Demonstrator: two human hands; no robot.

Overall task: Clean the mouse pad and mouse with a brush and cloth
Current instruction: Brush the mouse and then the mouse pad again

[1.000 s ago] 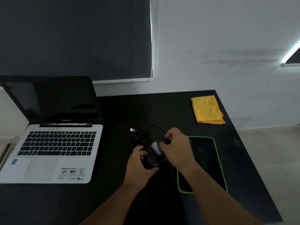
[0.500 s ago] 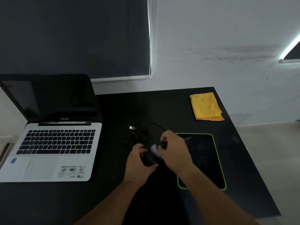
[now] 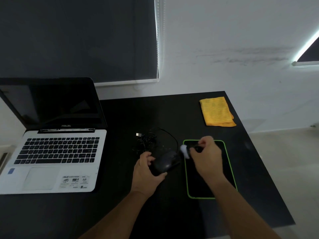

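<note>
My left hand (image 3: 146,171) grips a black wired mouse (image 3: 164,162) on the black table, just left of the mouse pad. My right hand (image 3: 206,156) holds a small brush (image 3: 185,150); its white bristles point left, close to the front right of the mouse. The black mouse pad (image 3: 200,183) with a green border lies under my right hand and forearm. A folded yellow cloth (image 3: 216,111) rests at the table's far right corner, apart from both hands. The mouse's tangled cable (image 3: 150,141) with its USB plug lies behind the mouse.
An open laptop (image 3: 55,152) with a dark screen stands on the left of the black table (image 3: 120,213). The table's right edge runs close past the pad and cloth. A white wall and a dark window blind (image 3: 77,37) are behind.
My right hand with the brush has drawn off the mouse to the right, over the pad's near-left corner. The mouse top is now uncovered. My left hand keeps its hold.
</note>
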